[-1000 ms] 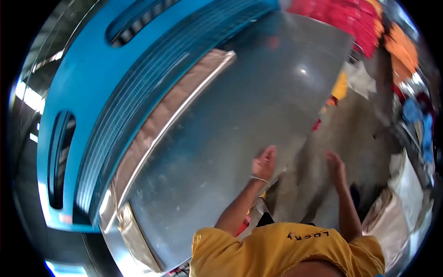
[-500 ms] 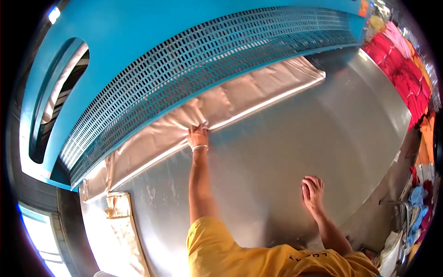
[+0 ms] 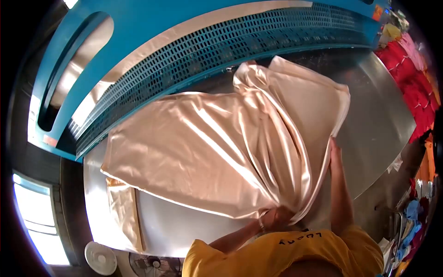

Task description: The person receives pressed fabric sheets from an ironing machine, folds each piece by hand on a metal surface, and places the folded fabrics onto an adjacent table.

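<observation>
A large shiny beige cloth spreads over the metal table, its folds gathering toward my body. My left hand, near my chest, is closed round the bunched front edge of this cloth. At the cloth's right edge is my right hand, its fingers partly hidden by the fabric and too unclear to read. A smaller folded beige cloth lies at the table's left end, partly under the large one.
Behind the table stands a blue machine with a slotted guard. Red cloth is piled at the right. A white fan is at the lower left, with a metal rail at the lower right.
The beige cloth has come out from beside the guard and now spreads over the table. My left hand has drawn back toward my body with its edge; my right hand has moved forward to the cloth.
</observation>
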The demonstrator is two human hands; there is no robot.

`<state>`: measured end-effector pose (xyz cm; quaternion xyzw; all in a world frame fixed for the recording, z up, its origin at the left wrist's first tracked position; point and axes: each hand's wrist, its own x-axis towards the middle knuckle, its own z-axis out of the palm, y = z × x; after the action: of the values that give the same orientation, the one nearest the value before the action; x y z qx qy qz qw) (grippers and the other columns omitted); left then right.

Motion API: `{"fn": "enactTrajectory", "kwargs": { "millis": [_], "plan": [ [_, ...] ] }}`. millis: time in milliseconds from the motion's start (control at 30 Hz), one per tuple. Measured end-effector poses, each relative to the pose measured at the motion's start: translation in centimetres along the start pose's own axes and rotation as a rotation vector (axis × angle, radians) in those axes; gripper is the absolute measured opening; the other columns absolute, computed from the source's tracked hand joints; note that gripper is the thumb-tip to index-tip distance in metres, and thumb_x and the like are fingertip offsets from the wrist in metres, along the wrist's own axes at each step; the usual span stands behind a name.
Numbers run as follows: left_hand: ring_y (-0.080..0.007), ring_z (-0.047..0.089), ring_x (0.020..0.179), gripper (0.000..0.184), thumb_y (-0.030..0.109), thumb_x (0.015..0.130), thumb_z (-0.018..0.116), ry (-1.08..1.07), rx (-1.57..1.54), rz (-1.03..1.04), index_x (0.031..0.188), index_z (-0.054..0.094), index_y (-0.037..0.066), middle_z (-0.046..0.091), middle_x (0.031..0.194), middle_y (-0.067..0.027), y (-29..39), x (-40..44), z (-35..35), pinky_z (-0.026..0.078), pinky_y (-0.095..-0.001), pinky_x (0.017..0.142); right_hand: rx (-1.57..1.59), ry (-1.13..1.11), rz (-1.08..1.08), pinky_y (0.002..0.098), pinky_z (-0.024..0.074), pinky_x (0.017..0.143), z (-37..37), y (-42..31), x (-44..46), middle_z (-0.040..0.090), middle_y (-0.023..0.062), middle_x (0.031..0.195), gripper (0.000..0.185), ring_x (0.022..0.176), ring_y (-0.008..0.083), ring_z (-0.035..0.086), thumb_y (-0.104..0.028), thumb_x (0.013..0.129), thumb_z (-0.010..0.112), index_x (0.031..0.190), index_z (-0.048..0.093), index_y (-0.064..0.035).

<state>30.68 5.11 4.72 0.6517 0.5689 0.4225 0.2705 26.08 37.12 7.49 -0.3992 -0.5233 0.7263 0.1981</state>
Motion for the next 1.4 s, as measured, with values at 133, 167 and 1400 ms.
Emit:
{"fn": "enactTrajectory", "kwargs": {
  "millis": [133, 167, 1400],
  "plan": [
    [-0.0277, 0.057, 0.085, 0.029, 0.018, 0.075, 0.063, 0.277, 0.012, -0.166, 0.100, 0.058, 0.004, 0.060, 0.088, -0.0134, 6.6, -1.1, 0.8, 0.046, -0.0368, 0.073, 0.157, -0.080, -0.042, 0.0323, 0.0434, 0.082, -8.9, 2.5, 7.8, 0.056, 0.0067, 0.107, 0.042, 0.098, 0.0160, 0.052, -0.034, 0.083, 0.056, 0.112, 0.054, -0.0039],
    [-0.0275, 0.057, 0.087, 0.030, 0.018, 0.075, 0.064, 0.338, 0.040, -0.197, 0.101, 0.058, 0.005, 0.060, 0.090, -0.0132, 7.7, -0.5, 0.4, 0.047, -0.0367, 0.074, 0.109, -0.072, -0.080, 0.0332, 0.0418, 0.086, -11.4, 3.1, 9.2, 0.055, 0.0074, 0.112, 0.043, 0.103, 0.0165, 0.050, -0.033, 0.084, 0.056, 0.114, 0.053, -0.0035],
    [-0.0320, 0.054, 0.099, 0.062, 0.036, 0.077, 0.062, 1.407, 1.070, -2.205, 0.127, 0.038, 0.007, 0.052, 0.115, -0.0140, 3.1, -47.5, -8.6, 0.046, -0.0419, 0.084, -1.454, 0.094, -0.969, 0.0438, 0.0289, 0.097, -14.0, 4.0, -10.1, 0.045, 0.0087, 0.127, 0.038, 0.119, 0.0274, 0.039, -0.020, 0.079, 0.057, 0.115, 0.051, -0.0095]
  ]
}}
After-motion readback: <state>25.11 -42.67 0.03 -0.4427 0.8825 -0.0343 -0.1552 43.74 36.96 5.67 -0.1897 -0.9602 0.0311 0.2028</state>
